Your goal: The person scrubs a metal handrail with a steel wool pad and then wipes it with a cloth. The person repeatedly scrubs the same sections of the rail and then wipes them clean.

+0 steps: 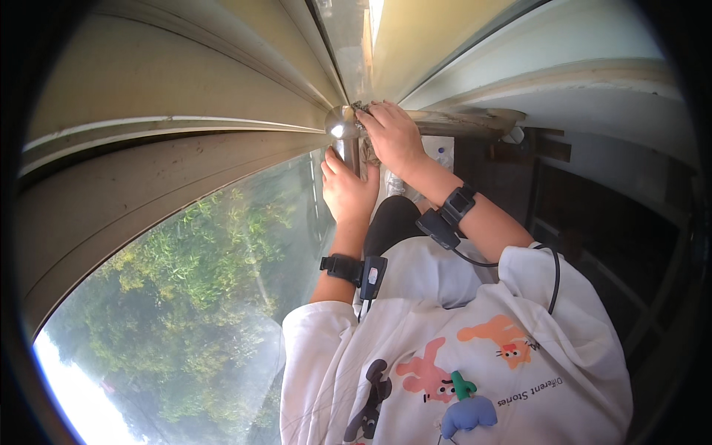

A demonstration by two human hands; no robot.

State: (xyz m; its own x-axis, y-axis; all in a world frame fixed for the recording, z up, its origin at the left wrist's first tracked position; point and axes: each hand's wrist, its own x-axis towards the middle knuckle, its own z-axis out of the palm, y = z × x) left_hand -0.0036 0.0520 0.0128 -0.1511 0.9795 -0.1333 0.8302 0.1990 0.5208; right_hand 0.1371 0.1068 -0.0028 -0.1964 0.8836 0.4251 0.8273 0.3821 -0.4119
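A shiny metal handrail [349, 153] meets another rail section [456, 123] at a rounded metal corner [337, 123]. My left hand [349, 189] grips the near section, its fingers on one side and its thumb on the other. On top of the corner, my right hand [394, 133] presses a crumpled grey wad [359, 105], possibly steel wool, mostly hidden under the fingers. Between my hands, against the rail, hangs a crumpled brownish cloth [369, 153]. Whether it joins the grey wad cannot be seen.
Glass [222, 267] with green trees behind it lies to the left, beside a brown frame [111, 194]. The far rail ends at a round mount on the white wall [601, 117]. Black devices are strapped to both forearms, and a cable [556, 278] runs from the right one.
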